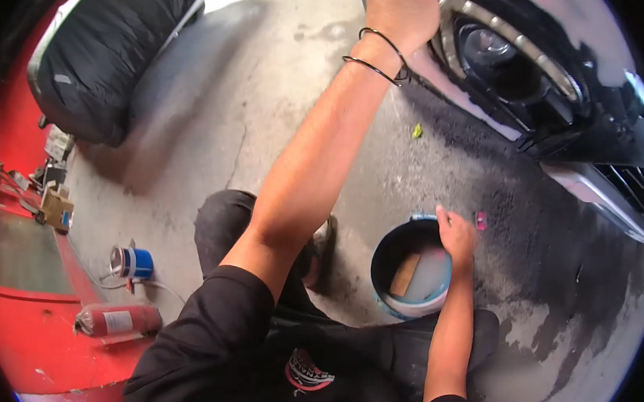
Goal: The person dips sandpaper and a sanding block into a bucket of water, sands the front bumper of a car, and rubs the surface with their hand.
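My left hand (401,14) is reached far forward at the top of the view, beside the car's headlight (489,48). It looks closed, but its fingertips and anything in them are hidden. Two thin dark bracelets (376,69) circle that wrist. Lower down, my right hand (458,239) grips the rim of a round dark bucket (385,254) on the floor near my knees. Cloudy water (427,279) fills its bottom, and a tan rectangular block (405,274) rests inside against the wall.
The car's front bumper (485,111) takes up the upper right. On the left are a black-covered object (101,51), a blue can (138,263), a red cylinder (119,320) and a red panel (21,337). Dark wet patches mark the concrete floor (541,269).
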A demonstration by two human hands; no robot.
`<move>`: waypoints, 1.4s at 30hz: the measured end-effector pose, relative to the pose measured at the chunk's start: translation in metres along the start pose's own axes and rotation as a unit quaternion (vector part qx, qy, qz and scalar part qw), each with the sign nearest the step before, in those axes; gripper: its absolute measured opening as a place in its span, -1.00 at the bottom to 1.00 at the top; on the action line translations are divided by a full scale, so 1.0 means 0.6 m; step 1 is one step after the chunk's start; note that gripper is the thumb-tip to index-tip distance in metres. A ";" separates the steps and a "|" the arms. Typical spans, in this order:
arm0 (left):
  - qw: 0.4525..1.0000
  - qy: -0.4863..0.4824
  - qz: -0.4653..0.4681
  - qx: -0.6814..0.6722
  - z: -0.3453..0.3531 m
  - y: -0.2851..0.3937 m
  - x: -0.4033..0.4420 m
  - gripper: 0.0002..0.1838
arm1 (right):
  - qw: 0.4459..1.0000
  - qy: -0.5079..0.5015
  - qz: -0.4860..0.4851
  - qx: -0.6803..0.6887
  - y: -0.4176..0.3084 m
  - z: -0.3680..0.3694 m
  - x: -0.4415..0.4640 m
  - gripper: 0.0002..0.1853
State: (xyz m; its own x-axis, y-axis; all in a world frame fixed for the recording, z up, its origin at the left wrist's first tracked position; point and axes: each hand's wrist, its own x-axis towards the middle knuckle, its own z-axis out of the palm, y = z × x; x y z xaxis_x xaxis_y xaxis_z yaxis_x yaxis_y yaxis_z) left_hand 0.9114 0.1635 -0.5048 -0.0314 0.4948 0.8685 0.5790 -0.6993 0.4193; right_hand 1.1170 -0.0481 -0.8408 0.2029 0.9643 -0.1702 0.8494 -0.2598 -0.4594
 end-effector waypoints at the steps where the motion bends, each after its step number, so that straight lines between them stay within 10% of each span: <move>1: 0.997 -0.042 -0.064 -0.023 -0.004 0.009 -0.014 -0.48 | 1.000 -0.006 0.004 -0.007 0.001 0.003 -0.004 -0.37; 3: 0.987 -0.085 -0.131 -0.049 -0.019 0.029 -0.009 -0.46 | 0.999 0.053 -0.009 -0.005 -0.001 0.006 -0.002 -0.44; 8: 0.991 0.009 0.092 -0.096 0.002 -0.040 0.022 -0.39 | 0.995 0.093 -0.041 -0.001 -0.002 0.027 -0.001 -0.53; 11: 0.996 -0.052 -0.001 -0.077 -0.012 -0.023 -0.012 -0.49 | 0.992 0.116 -0.053 -0.016 -0.012 0.024 0.002 -0.55; 20: 0.959 0.165 0.017 -0.230 0.032 -0.036 -0.045 -0.53 | 0.993 0.082 -0.051 -0.072 -0.001 0.044 0.026 -0.53; 42: 0.981 0.083 -0.043 -0.171 0.038 -0.050 -0.042 -0.46 | 0.996 0.030 0.008 -0.078 -0.026 0.020 0.017 -0.45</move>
State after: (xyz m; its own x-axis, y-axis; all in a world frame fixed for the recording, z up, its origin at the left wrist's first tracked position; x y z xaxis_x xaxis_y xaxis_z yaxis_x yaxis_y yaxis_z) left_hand 0.9133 0.1838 -0.5451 -0.2161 0.4894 0.8449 0.2617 -0.8046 0.5330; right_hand 1.1002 -0.0348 -0.8460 0.2427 0.9624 -0.1218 0.9103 -0.2694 -0.3142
